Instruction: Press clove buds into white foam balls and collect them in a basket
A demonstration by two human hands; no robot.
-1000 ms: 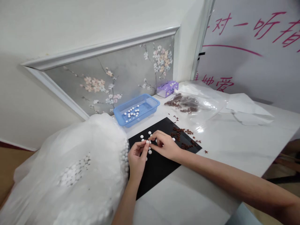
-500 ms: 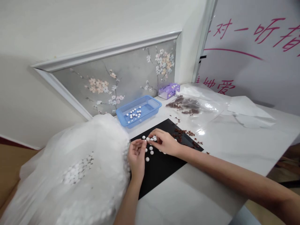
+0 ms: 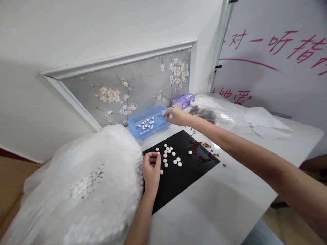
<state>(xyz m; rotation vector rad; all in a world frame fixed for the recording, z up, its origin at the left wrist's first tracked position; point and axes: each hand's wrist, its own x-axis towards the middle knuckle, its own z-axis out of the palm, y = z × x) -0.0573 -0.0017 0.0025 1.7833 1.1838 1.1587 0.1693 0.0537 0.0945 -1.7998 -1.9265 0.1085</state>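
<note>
My left hand (image 3: 152, 167) is at the left part of a black mat (image 3: 176, 185), its fingers curled and the thumb and fingertips meeting at a small white ball (image 3: 158, 153). Several other white balls (image 3: 178, 159) lie loose on the mat to its right. My right hand (image 3: 177, 116) reaches over the right end of a blue plastic basket (image 3: 146, 133), fingers bent and close together; anything between the fingertips is too small to make out. White balls (image 3: 149, 126) are scattered on the basket's floor. Small brown pieces (image 3: 195, 148) lie on the mat's right side.
A big translucent bag (image 3: 109, 200) full of white balls stands left of the mat. At the back are a purple tissue pack (image 3: 184, 100) and a clear plastic bag (image 3: 224, 117) with brown pieces. A wall with a framed floral panel (image 3: 143, 85) rises behind the basket.
My right hand has moved from the white balls beside my left hand, up and away to the basket. My left hand stays over the mat, fingers more curled.
</note>
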